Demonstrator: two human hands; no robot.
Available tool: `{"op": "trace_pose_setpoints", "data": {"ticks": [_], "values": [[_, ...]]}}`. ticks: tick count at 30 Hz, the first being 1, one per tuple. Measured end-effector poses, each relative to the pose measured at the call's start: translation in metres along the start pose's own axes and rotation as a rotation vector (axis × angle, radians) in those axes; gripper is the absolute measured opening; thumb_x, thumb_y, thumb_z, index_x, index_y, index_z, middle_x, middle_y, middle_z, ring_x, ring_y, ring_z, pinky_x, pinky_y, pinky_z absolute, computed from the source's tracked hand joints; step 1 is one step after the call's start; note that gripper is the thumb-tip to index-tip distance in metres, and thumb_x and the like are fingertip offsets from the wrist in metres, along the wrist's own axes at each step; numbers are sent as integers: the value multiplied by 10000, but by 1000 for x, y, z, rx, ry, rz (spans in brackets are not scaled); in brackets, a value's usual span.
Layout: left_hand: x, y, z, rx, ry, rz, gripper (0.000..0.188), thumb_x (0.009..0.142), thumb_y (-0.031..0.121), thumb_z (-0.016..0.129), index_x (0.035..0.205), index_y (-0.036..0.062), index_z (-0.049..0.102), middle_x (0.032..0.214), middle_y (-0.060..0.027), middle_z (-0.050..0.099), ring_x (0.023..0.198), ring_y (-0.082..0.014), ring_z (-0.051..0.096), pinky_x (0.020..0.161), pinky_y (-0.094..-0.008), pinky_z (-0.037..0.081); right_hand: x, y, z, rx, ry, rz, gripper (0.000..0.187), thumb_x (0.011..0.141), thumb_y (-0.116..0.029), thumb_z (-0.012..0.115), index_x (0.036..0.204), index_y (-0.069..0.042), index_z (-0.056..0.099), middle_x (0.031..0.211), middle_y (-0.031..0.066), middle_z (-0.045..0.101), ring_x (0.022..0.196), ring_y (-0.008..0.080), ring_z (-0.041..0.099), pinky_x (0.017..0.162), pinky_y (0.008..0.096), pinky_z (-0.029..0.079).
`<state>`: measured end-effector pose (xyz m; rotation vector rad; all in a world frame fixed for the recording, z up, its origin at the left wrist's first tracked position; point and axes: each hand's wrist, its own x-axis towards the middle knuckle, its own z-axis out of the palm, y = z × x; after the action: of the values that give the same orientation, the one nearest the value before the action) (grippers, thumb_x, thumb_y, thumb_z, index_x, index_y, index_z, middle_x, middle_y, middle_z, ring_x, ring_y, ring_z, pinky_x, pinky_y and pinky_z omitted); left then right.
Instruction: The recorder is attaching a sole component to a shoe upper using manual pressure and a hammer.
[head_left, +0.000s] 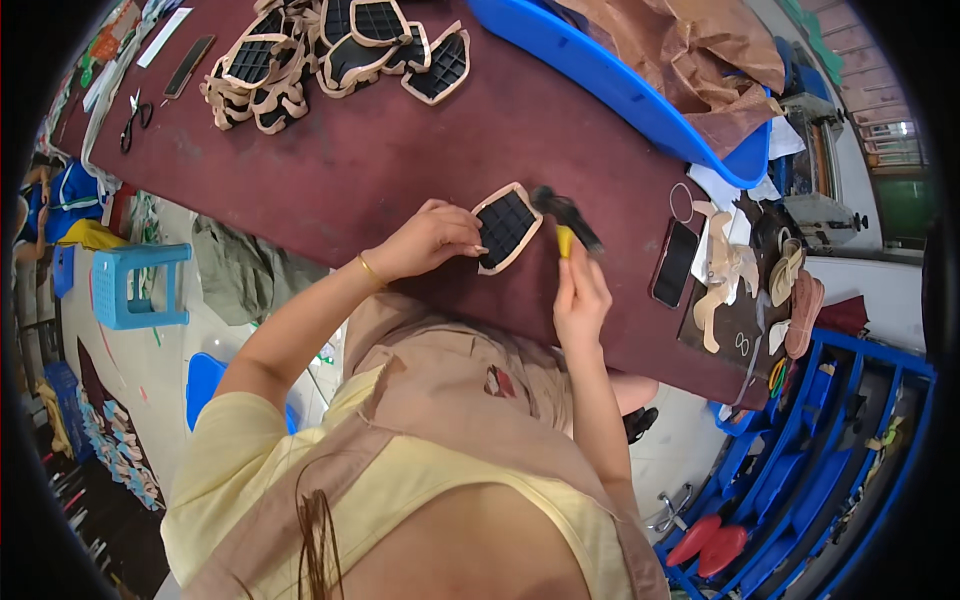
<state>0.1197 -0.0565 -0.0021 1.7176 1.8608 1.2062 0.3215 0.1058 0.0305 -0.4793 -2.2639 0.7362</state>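
A black quilted piece with a beige edge band [507, 228] lies on the dark red tabletop in front of me. My left hand [436, 240] grips its left edge between thumb and fingers. In my right hand [581, 290] is a hammer [568, 220] with a yellow handle and a dark head. The hammer head is over the tabletop at the piece's upper right edge; whether it touches the band I cannot tell. Several similar black pieces with beige edges [350, 45] are heaped at the far side of the table.
A blue tub [640, 95] holding brown sheet material [700, 60] stands at the far right. To the right lie a phone [675, 262] and beige scraps [725, 265]. Scissors [136, 120] rest at the far left. A blue stool [140, 285] and a blue rack [800, 470] flank the table.
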Motion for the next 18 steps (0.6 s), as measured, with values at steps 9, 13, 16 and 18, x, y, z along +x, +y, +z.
{"op": "trace_pose_setpoints", "data": {"ticks": [9,13,16,18], "values": [[-9,0,7,3,59,18,100,807,157,686,884,93,672,929,-28,656,1046,-206,591,898,-364,388,-34,-27,-16,-22,-243,92,273,855,-10,604,1124,30,623,770,169,594,650,239,592,621,311,481],[-9,-4,9,-7,100,20,105,795,162,700,854,80,672,910,-36,659,1042,-223,595,891,-371,407,-36,-40,-25,1,-138,102,304,859,-46,608,1162,-54,629,762,148,574,595,292,563,569,358,477],[-13,-4,16,-18,109,15,103,796,161,700,850,78,673,898,-39,659,1036,-224,595,883,-360,410,-37,-36,-21,-12,-205,149,315,868,-66,597,1182,-75,622,759,164,576,591,315,555,582,376,476],[-7,-7,13,-25,123,33,97,802,160,698,850,78,676,885,-42,657,1017,-220,597,871,-346,415,-17,-24,-22,0,-267,187,317,883,-106,581,1197,-83,613,752,186,577,614,329,573,599,402,474]]}}
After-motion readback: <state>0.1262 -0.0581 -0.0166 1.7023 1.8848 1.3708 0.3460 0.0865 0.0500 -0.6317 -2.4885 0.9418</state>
